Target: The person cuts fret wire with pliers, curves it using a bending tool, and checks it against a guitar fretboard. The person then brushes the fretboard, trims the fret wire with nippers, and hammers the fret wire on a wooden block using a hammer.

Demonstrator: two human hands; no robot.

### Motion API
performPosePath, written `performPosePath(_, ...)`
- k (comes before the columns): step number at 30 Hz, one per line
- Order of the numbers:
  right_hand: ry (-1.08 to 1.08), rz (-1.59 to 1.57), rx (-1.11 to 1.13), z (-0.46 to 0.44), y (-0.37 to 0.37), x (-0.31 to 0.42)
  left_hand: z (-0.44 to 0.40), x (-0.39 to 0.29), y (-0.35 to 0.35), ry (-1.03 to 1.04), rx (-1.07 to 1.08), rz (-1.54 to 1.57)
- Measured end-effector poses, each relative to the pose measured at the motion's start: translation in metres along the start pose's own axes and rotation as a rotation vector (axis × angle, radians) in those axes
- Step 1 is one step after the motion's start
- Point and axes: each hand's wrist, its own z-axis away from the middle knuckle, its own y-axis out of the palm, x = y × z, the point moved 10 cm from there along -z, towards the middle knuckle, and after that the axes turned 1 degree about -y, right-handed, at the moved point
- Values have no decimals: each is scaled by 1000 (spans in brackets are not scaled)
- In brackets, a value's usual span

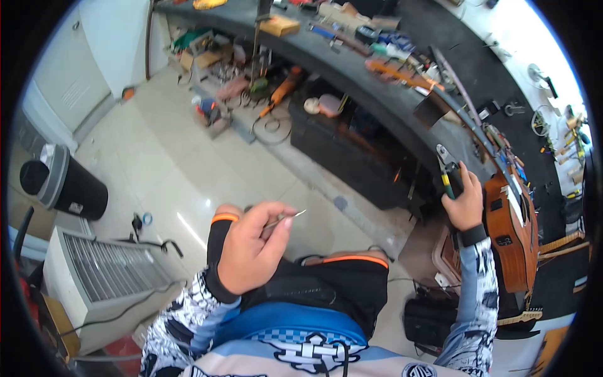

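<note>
My left hand point(251, 248) is raised over my lap, its fingers pinched round a thin, pointed metal piece point(299, 213). Most of that piece is hidden in the fingers, so I cannot tell its kind. Out to the right, my right hand point(466, 201) grips a pair of pliers point(447, 179) with green and yellow handles. Their silver jaws point away from me, close to the front edge of the dark workbench point(389, 94). Beside that hand, an orange-brown acoustic guitar point(512, 245) lies with its neck stretching away along the bench.
Tools and parts crowd the curved bench. Beneath it are an orange power tool point(286, 88) with a cord and boxes of odds and ends. A black bin point(78, 188) and a white slatted unit point(110, 264) stand at left on the tiled floor point(166, 163). A black case point(430, 320) sits at lower right.
</note>
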Motion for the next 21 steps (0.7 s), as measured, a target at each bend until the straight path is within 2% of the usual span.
performPosePath(1, -74, -45, -3, 14, -13, 33, -2, 2, -4, -41, -6, -1)
performPosePath(3, -195, -102, -3, 39, -37, 96, -5, -17, 16, 153, 212, -265)
performPosePath(4, -244, -111, 9, 53, -46, 119, -6, -16, 21, 128, 232, -258)
performPosePath(6, -311, -246, 81, 75, -55, 149, -2, -31, 38, 275, 273, -275)
performPosePath(8, -367, -231, 76, 94, -62, 165, 2, -23, 50, 203, 330, -194)
performPosePath(13, -295, -271, 129, 112, -73, 168, 12, -27, 74, 179, 485, -99)
performPosePath(17, -259, -200, 171, 118, -77, 168, 18, -26, 78, 173, 488, -54)
performPosePath(20, -223, -257, 118, 125, -74, 164, 24, -24, 81, 78, 538, -1)
performPosePath(21, -230, -258, 117, 127, -71, 166, 26, -15, 83, -73, 542, 163)
